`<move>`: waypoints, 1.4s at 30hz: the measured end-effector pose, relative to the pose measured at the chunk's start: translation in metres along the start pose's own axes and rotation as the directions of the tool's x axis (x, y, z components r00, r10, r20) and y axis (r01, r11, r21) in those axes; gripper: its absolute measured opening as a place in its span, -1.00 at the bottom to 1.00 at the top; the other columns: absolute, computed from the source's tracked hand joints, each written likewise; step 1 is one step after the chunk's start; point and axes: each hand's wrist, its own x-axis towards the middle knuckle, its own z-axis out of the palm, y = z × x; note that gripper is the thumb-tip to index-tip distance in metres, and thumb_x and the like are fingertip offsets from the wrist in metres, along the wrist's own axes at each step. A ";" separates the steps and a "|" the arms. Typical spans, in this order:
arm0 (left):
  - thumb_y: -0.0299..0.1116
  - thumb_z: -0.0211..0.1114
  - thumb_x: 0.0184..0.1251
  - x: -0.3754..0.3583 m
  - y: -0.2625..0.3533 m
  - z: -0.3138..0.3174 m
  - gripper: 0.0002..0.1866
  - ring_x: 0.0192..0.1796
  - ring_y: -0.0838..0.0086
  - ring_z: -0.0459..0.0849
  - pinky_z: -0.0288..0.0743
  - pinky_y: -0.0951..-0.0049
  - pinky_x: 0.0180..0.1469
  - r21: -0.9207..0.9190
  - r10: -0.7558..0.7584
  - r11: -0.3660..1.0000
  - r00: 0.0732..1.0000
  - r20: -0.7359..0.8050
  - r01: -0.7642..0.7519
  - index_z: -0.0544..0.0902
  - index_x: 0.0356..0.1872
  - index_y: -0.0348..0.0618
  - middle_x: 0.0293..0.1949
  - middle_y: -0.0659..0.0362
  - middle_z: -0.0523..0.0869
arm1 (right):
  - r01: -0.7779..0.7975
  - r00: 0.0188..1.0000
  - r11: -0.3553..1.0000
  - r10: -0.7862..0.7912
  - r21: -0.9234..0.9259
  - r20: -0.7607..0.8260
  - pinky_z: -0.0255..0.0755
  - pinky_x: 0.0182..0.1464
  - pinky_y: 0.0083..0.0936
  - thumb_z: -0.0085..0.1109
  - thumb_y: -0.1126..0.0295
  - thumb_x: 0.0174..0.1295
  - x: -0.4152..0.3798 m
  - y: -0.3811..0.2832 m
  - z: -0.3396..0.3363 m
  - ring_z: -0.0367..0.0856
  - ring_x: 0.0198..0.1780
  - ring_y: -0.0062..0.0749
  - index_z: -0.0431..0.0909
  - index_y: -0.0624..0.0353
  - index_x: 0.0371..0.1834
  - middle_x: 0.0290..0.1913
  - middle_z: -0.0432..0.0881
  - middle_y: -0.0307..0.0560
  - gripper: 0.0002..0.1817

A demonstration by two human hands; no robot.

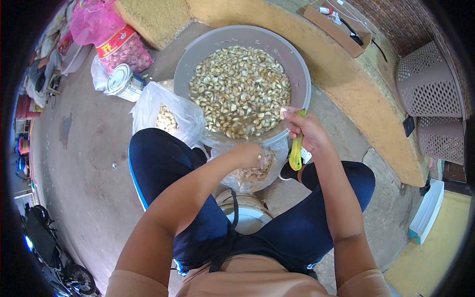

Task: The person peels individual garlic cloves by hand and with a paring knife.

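Head view: garlic basin (299, 79)
Right hand (307, 129): closed round yellow-green tool (297, 151), pinching clove (282, 113)
Left hand (249, 156): above peelings (250, 175), grip unclear

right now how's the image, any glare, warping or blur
Head view: black corners, wide-angle warping that bends the perforated baskets; head view: a bright glare spot on the motorcycle; head view: soft light over the tub, with the right hand and yellow-green tool readable.
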 end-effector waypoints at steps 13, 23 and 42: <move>-0.06 0.20 0.00 -0.009 0.012 0.007 -0.61 -0.22 0.08 0.60 0.44 0.18 -0.13 0.082 0.039 0.995 0.970 0.240 -0.061 0.63 -0.20 -0.06 -0.28 -0.09 0.63 | -0.367 0.924 0.507 0.100 -0.780 -0.369 0.41 -0.61 -0.39 0.20 0.32 -0.16 0.056 0.095 -0.050 0.55 -0.62 -0.19 0.53 0.42 -0.60 -0.61 0.55 0.08 -0.71; -0.05 0.17 0.07 0.008 -0.010 0.058 -0.54 -0.12 0.17 0.60 0.41 0.14 -0.05 0.112 0.124 0.979 0.930 0.347 -0.172 0.58 -0.13 -0.23 -0.19 -0.05 0.62 | 0.356 0.929 0.609 -0.312 -0.709 0.199 0.44 -0.39 -0.36 0.23 0.15 -0.11 0.069 0.071 0.129 0.55 -0.57 -0.11 0.57 0.28 -0.38 -0.61 0.54 0.12 -0.62; 0.26 -0.27 0.27 -0.017 0.019 -0.057 -0.38 -0.77 0.62 0.26 0.08 0.61 -0.81 -0.951 -0.085 0.308 0.996 0.000 0.026 0.37 -0.59 -0.11 -0.64 0.21 0.43 | 0.124 0.982 0.663 -0.188 -0.738 -0.004 0.36 -0.23 -0.60 0.18 0.35 0.07 -0.044 -0.024 0.031 0.49 -0.30 -0.57 0.58 0.24 -0.22 -0.35 0.60 -0.18 -0.75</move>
